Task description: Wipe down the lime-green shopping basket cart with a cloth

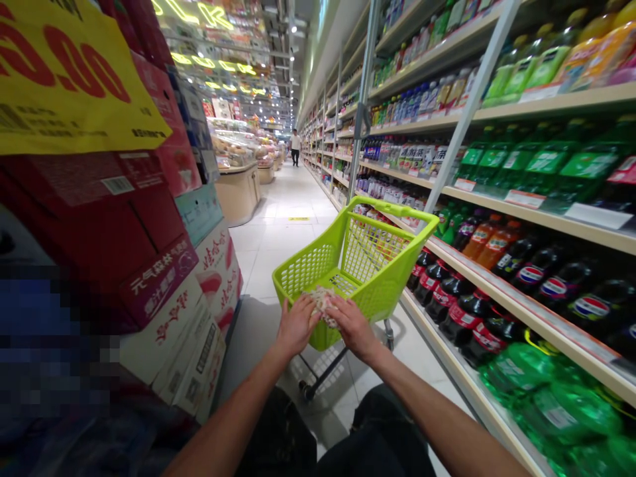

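A lime-green plastic shopping cart (385,288) stands in the aisle in front of me, its basket tilted in view. My left hand (297,324) and my right hand (354,328) meet at the cart's near end. Between them is a crumpled, shaggy whitish-pink cloth (325,305), gripped from both sides with curled fingers. The cloth rests against or just over the near rim; the exact contact is covered by my hands. Through the mesh, the green basket floor shows behind the cloth.
Shelves of drinks line the right side, with green soda bottles (541,162) and cola bottles (462,311). Stacked cartons (149,265) with a yellow price sign (74,86) rise on the left. Farther off are a wooden display counter (238,195) and a person (295,146) in the aisle.
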Demonstrator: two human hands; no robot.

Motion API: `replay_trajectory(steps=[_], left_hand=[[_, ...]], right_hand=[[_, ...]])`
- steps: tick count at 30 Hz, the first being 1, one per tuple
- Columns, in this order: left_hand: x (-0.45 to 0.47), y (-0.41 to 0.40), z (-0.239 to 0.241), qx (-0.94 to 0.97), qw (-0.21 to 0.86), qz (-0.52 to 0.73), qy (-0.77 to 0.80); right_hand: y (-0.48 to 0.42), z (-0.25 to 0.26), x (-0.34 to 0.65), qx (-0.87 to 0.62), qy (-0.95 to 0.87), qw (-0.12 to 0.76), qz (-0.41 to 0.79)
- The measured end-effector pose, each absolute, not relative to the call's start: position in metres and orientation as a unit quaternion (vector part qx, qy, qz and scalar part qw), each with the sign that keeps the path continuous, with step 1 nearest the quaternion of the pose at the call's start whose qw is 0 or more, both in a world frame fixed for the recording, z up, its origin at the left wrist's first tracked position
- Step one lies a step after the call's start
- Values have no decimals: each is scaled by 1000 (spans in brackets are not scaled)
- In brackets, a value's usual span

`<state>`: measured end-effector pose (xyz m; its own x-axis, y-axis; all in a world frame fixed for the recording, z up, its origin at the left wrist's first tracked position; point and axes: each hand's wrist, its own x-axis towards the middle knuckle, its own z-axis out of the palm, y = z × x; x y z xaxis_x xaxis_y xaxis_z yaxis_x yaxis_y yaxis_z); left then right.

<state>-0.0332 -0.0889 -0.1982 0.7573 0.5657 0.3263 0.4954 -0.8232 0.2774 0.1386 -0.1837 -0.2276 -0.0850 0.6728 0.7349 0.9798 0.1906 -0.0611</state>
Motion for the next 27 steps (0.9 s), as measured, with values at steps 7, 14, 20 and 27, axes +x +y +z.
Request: replay_trajectory(steps=[7,14,20,27], left_hand=[[-40,-78,-205,956,77,175,223],[-11,-95,-197,955,66,169,235],[-16,-70,-187,945,63,155,282],[-9,-79,-192,929,54,171,324]], right_hand=[[-189,-218,156,-667,-616,365,-205],[-183,-239,119,-617,-611,440,-230],[-208,-258,115,-617,-544,528,-210],[-229,-318,93,-675,-512,478,-230]])
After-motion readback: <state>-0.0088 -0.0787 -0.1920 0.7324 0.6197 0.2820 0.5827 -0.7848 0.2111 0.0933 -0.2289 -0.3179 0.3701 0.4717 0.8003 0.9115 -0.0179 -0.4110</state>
